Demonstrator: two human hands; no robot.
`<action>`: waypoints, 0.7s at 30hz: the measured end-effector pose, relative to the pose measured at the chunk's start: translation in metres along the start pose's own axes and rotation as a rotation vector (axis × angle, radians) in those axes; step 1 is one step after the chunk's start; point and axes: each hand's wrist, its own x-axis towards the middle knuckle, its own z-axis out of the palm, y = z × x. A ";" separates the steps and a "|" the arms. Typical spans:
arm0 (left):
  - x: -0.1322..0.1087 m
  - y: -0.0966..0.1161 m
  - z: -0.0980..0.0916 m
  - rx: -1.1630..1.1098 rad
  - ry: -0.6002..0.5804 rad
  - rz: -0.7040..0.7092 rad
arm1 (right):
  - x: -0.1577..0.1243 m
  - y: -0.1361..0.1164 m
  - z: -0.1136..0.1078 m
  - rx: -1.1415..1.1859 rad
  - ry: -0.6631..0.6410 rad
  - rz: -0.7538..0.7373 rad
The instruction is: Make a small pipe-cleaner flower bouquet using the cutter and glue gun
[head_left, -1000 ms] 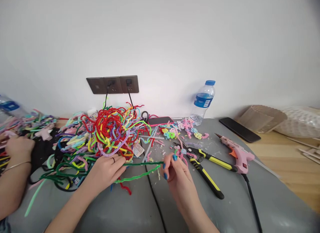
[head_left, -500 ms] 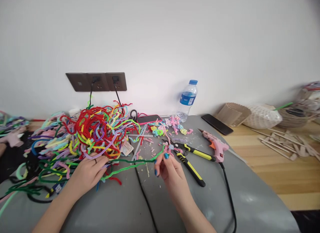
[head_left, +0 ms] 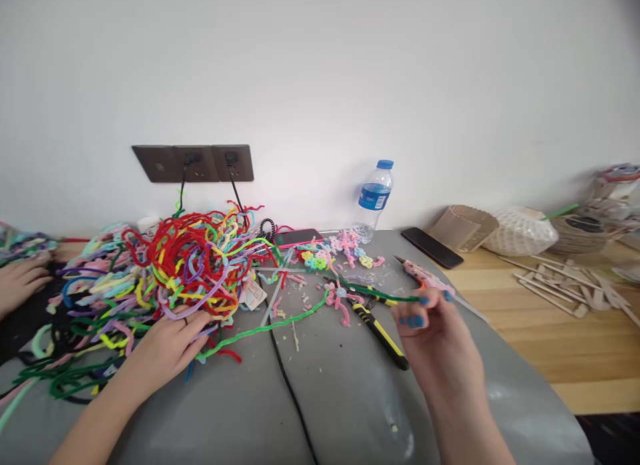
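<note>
My left hand (head_left: 167,345) lies flat with fingers spread on the near edge of a big tangle of coloured pipe cleaners (head_left: 185,265). My right hand (head_left: 433,342) is raised to the right and pinches the end of a dark green pipe cleaner (head_left: 380,293), which stretches left above the table. A light green pipe cleaner (head_left: 265,328) lies loose on the grey table (head_left: 345,398). Yellow-handled pliers (head_left: 375,322) lie just left of my right hand.
A pink glue gun (head_left: 425,277) with a black cord, a black phone (head_left: 433,247), a water bottle (head_left: 373,202) and small pipe-cleaner flowers (head_left: 345,248) sit behind. Another person's hand (head_left: 20,282) is at the far left. Wooden sticks (head_left: 555,282) lie on the floor at the right.
My right hand has moved right and up, pulling the dark green pipe cleaner out of the pile. My left hand stayed on the tangle.
</note>
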 end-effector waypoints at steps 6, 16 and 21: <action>-0.010 -0.027 -0.011 0.090 -0.040 -0.088 | 0.003 -0.042 -0.012 0.111 0.178 -0.224; 0.010 -0.021 -0.038 -0.208 -0.327 -0.233 | 0.002 -0.062 -0.023 0.021 0.082 -0.132; 0.005 -0.012 -0.051 -0.257 -0.290 -0.231 | 0.002 -0.070 -0.024 -0.094 -0.202 0.175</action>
